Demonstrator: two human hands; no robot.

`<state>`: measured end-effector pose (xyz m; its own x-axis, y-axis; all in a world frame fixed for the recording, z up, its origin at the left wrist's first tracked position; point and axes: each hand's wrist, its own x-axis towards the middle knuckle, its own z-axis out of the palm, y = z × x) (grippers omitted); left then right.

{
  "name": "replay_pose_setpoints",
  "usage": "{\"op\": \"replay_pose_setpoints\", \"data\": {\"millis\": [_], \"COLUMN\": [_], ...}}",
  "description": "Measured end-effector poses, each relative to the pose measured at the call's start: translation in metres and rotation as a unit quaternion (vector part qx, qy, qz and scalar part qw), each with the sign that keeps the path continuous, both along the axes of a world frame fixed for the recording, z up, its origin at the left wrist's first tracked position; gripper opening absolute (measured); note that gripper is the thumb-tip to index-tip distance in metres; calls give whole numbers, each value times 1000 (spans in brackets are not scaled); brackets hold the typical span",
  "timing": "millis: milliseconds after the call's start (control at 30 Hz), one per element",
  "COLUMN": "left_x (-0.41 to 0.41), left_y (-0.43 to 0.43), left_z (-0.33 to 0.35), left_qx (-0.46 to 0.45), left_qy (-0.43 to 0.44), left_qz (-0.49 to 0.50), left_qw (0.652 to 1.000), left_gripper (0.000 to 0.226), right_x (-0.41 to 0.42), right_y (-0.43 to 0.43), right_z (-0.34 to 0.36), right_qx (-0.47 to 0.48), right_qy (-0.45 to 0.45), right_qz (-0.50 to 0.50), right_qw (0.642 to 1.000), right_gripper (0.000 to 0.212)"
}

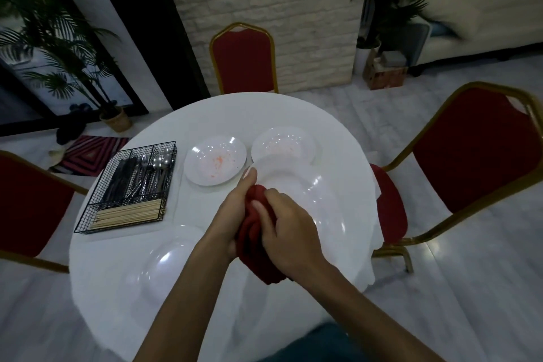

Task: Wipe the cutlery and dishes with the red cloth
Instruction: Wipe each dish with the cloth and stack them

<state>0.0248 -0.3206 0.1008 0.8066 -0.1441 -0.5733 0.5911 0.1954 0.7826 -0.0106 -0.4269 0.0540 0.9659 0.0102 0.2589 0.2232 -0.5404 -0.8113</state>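
Note:
My left hand (232,214) grips the left rim of a large white plate (320,206), lifted and tilted over the table, with its thumb on the rim. My right hand (291,232) holds the bunched red cloth (255,241) against the plate's face. Two white plates with orange smears lie flat further back: one (215,160) at centre, one (283,145) to its right, partly behind the held plate. Another white plate (167,261) lies at the front left. A black wire caddy (129,185) on the left holds knives, forks, spoons and chopsticks.
The round white table (117,288) is ringed by red chairs with gold frames: one behind (244,59), one at right (470,150), one at left (26,203). A potted palm (58,47) and a striped mat (88,153) are on the floor at back left.

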Motion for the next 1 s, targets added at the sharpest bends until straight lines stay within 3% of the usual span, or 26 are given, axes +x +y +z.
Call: {"op": "replay_pose_setpoints", "data": {"millis": [100, 200, 300, 367, 500, 567, 667, 767, 867, 1000], "left_x": [-3, -13, -22, -22, -18, -15, -12, -20, -29, -31], "left_y": [-2, -14, -17, -10, 7, 12, 6, -6, -10, -4], "left_z": [-5, -5, -4, -1, 6, 5, 1, -1, -2, -2], "left_qx": [44, 102, 115, 103, 101, 101, 76, 63, 67, 79], "left_qy": [-38, -133, -151, -140, -102, -80, -42, -19, -16, -27], "left_qz": [32, 21, 55, 97, 168, 184, 182, 163, 134, 117], "left_qw": [998, 986, 980, 980, 975, 975, 979, 984, 989, 990], "left_gripper": [42, 37, 31, 32, 43, 49, 50, 54, 50, 47], "right_x": [9, 28, 46, 49, 36, 23, 12, 27, 52, 64], "right_y": [-5, -25, -50, -61, -64, -55, -30, -22, -44, -67], "right_z": [-12, -19, -23, -20, -1, 11, 26, 30, 28, 21], "right_qx": [3, -8, -81, -165, -236, -238, -141, -74, -120, -140], "right_qy": [1, 1, 24, 59, 176, 187, 142, 75, 67, 86], "right_qz": [4, -40, -120, -122, -14, 64, 158, 82, -37, -99], "right_qw": [1000, 999, 989, 977, 955, 951, 967, 991, 990, 981], "right_gripper": [29, 21, 20, 21, 15, 12, 14, 15, 19, 18]}}
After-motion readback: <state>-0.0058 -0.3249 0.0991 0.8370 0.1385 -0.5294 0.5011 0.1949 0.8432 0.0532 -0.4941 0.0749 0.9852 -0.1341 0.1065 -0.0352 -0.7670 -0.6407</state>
